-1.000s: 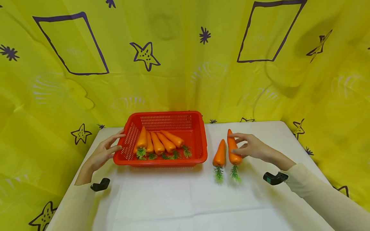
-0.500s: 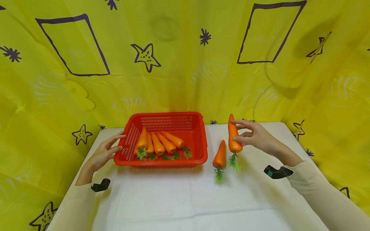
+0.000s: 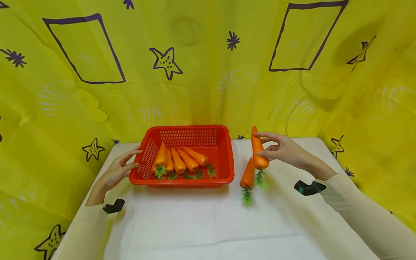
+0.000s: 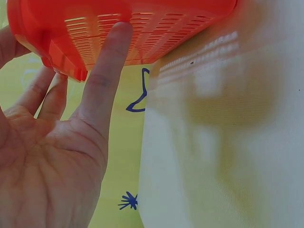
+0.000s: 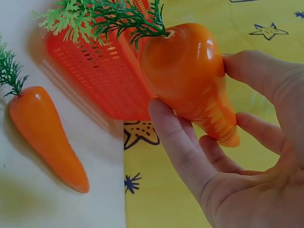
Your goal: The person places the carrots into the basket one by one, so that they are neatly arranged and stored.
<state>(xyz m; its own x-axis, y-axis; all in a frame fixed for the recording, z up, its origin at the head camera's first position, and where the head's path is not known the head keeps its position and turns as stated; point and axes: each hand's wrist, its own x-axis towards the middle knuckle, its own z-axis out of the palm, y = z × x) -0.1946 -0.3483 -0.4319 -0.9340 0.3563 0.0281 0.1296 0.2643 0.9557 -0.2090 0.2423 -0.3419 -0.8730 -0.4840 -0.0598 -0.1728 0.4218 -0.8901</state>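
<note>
Between the thumb and fingers of my right hand (image 3: 284, 150) is an orange toy carrot (image 3: 258, 150), raised off the table with its tip upward. In the right wrist view, the fingertips surround this held carrot (image 5: 187, 66), and its green leaves point away from the palm. A second carrot (image 3: 248, 175) lies on the table just below and left of it. My left hand (image 3: 114, 171) rests on the left end of a red plastic basket (image 3: 182, 182). The left wrist view shows an extended finger (image 4: 102, 80) against the slotted basket wall (image 4: 156, 21).
Several carrots (image 3: 179, 162) lie side by side in the basket's left half, leaves toward me. A white cloth (image 3: 195, 220) covers the table. Yellow curtain (image 3: 201, 94) with dark drawings hangs behind the table and at both sides.
My right hand has lifted the carrot off the table, then moved it slightly left, over the other carrot's side. The left hand and the basket have stayed in place.
</note>
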